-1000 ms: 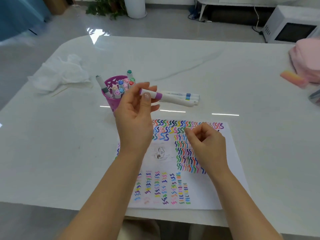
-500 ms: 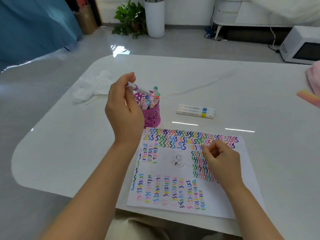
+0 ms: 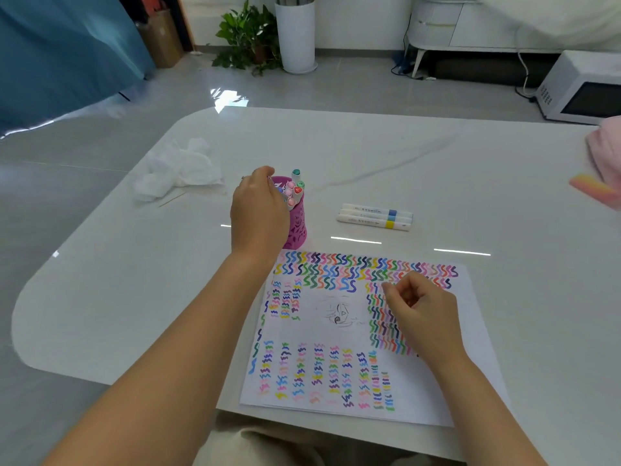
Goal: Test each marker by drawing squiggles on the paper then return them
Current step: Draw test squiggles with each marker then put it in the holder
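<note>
A white counter (image 3: 437, 169) carried the paper (image 3: 336, 334) at its near edge, the sheet crowded with rows of multicoloured squiggles around a small pencil sketch. Beyond its top left corner stood a magenta cup (image 3: 297, 230) of capped markers (image 3: 295, 191). The left hand (image 3: 260, 213) covered the cup's rim (fingers curled down among the caps; whether they gripped one, I cannot tell). The right hand (image 3: 420, 311) rested loosely curled and empty on the paper. 3 white markers (image 3: 374, 216) lay together right of the cup.

Left hand (image 3: 258, 213) hiding part of the marker cup (image 3: 297, 230), its grip unclear, pink item (image 3: 606, 153) cut off at right edge
</note>
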